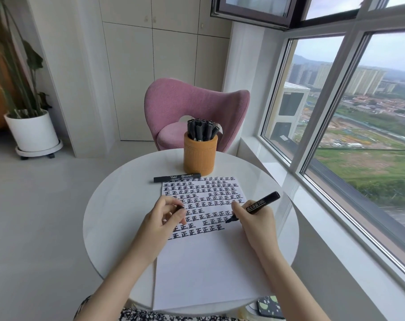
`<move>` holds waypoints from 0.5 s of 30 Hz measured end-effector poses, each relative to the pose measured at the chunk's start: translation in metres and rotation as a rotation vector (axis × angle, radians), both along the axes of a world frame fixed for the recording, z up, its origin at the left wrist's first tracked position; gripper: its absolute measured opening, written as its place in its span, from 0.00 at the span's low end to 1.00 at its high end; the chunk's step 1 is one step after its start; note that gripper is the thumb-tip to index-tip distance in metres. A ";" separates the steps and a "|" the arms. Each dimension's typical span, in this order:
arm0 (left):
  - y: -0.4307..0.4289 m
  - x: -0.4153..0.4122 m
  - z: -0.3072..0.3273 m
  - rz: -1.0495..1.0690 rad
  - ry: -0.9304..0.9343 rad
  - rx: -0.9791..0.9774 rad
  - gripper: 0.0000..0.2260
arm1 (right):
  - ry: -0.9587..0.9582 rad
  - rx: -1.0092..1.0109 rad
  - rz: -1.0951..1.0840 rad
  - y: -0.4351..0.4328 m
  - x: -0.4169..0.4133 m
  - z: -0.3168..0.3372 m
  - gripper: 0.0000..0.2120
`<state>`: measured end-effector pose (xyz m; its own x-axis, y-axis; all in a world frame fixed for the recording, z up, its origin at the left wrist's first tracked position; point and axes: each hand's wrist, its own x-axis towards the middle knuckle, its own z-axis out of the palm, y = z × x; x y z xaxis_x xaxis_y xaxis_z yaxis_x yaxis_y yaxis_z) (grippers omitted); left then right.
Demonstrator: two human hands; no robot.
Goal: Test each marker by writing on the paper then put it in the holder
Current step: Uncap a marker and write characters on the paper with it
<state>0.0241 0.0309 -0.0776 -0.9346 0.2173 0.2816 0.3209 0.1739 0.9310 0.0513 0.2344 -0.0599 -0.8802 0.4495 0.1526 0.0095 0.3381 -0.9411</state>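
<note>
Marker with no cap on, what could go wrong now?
The marker has its tip down at the paper, so the right hand might smear fresh ink. The left hand only pinches what looks like the cap, which could drop. The holder looks crowded, so fitting another may be tight.

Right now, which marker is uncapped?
The marker in the right hand, tip at the paper. The one lying by the holder is capped; others stand inside.

The markers (202,130) are half hidden inside the holder (200,156). A black cap (180,207) is mostly hidden in the left hand (161,218), and part of the paper (203,262) is covered by it.
</note>
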 end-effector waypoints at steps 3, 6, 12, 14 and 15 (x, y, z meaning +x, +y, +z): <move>0.000 -0.002 -0.003 -0.005 -0.008 -0.005 0.02 | -0.010 -0.002 -0.007 0.001 -0.001 -0.006 0.16; 0.000 -0.002 -0.004 -0.012 -0.002 -0.014 0.02 | -0.011 0.005 -0.006 0.001 -0.001 -0.007 0.16; -0.001 -0.003 -0.006 -0.018 -0.008 -0.018 0.02 | 0.006 0.016 0.002 -0.002 -0.001 -0.008 0.17; -0.001 -0.003 -0.006 -0.017 -0.011 -0.020 0.01 | 0.007 0.024 0.007 -0.002 -0.001 -0.008 0.17; -0.001 -0.003 -0.007 -0.017 -0.015 -0.017 0.01 | 0.008 0.032 0.011 -0.002 -0.002 -0.008 0.18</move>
